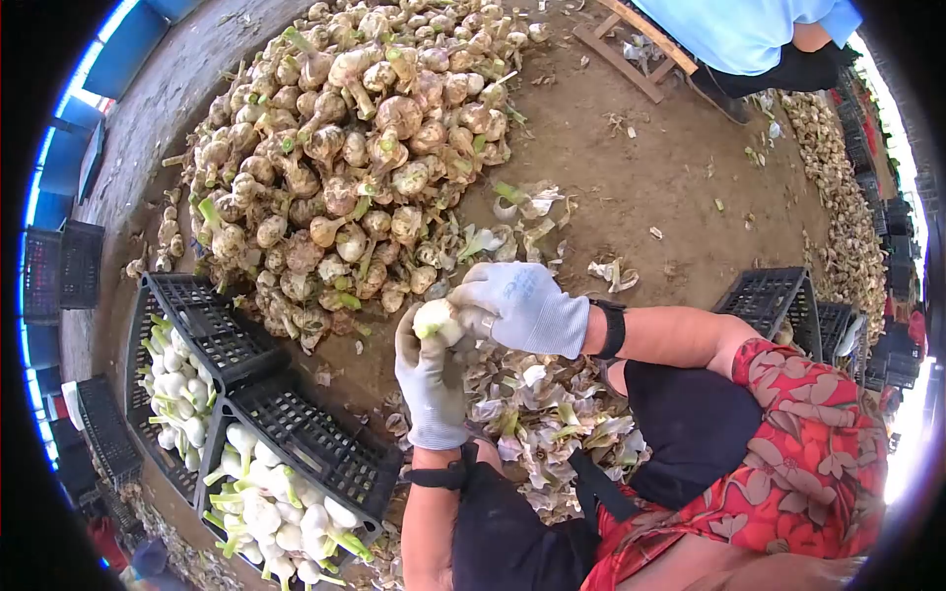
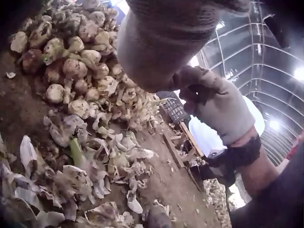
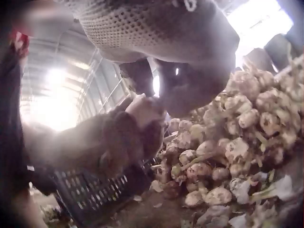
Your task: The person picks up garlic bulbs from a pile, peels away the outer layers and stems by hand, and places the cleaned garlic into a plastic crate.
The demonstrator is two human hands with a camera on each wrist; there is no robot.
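A pale, peeled-looking garlic bulb (image 1: 438,321) is between both gloved hands in the head view. My left hand (image 1: 434,389), in a grey-white glove, grips it from below and the left. From the right, my right hand (image 1: 524,307) pinches its side with bent fingers. The right wrist view shows the bulb (image 3: 144,110) as a blurred light patch among the fingers, partly covered. In the left wrist view the right hand (image 2: 221,107) is bent at the fingers, while the left glove (image 2: 164,40) hides the bulb.
A large heap of unpeeled garlic (image 1: 340,163) lies ahead on the dirt floor. Black crates (image 1: 315,443) at the left hold white trimmed bulbs (image 1: 281,517). Loose skins (image 1: 547,424) cover the ground between the knees. Another person in a light blue top (image 1: 754,34) is at the far right.
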